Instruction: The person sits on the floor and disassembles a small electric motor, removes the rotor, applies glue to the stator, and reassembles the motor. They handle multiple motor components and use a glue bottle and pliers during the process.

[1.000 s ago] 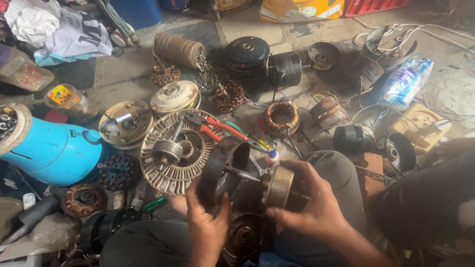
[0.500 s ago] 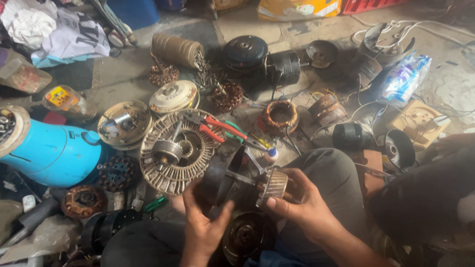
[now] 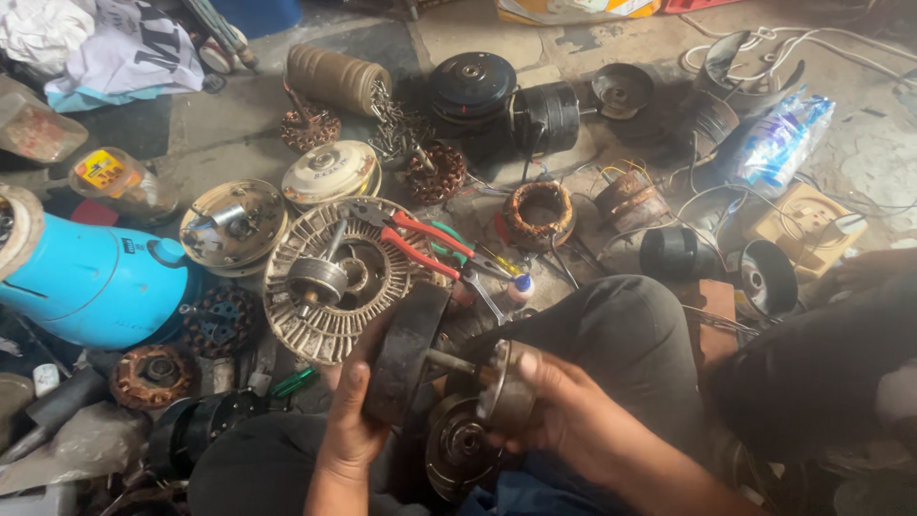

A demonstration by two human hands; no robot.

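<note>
Seated worker with a small motor assembly held over the lap, floor strewn with motor parts. We see the left hand (image 3: 353, 425) with its grip wrapped round the rim of a dark round housing (image 3: 409, 355), and the right hand (image 3: 564, 416) with its grip closed on a cylindrical rotor (image 3: 508, 387); a thin shaft (image 3: 452, 361) bridges the two, so we judge the rotor to be out of the housing but not yet free of it. A second round end cover (image 3: 458, 444) lies in the lap at 6 o'clock of the rotor. At 10 o'clock of the housing, almost touching it, lies a large finned disc (image 3: 334, 279), and at 12 o'clock red-handled pliers (image 3: 413, 237) rest across the disc's edge. A blue cylinder (image 3: 91, 282) lies well apart at 9 o'clock. The raised knee (image 3: 611, 334) hems the right hand at 1 o'clock. We judge open room to be scant: only the space directly above the lap
</note>
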